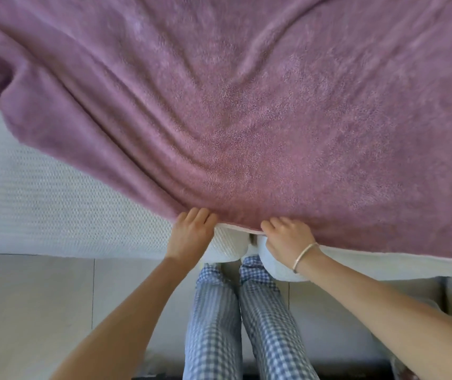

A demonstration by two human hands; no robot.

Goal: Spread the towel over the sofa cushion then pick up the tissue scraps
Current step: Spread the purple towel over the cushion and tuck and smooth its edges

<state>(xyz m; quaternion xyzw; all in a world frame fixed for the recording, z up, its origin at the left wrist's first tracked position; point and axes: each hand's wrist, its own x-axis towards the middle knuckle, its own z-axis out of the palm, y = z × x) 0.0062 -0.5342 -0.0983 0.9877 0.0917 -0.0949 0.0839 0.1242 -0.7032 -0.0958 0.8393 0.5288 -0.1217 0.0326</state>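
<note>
A large mauve towel (246, 111) lies rumpled across most of the white textured sofa cushion (54, 209), with long folds running from the upper left toward its near edge. My left hand (190, 233) grips the towel's near edge at its left corner, fingers curled into the fabric. My right hand (287, 235), with a thin bracelet on the wrist, holds the same edge a little to the right. No tissue scraps are visible.
The cushion's front edge (383, 266) runs across the frame just below the towel. Pale floor tiles (41, 311) lie below it. My legs in blue checked trousers (233, 319) stand against the cushion front between my arms.
</note>
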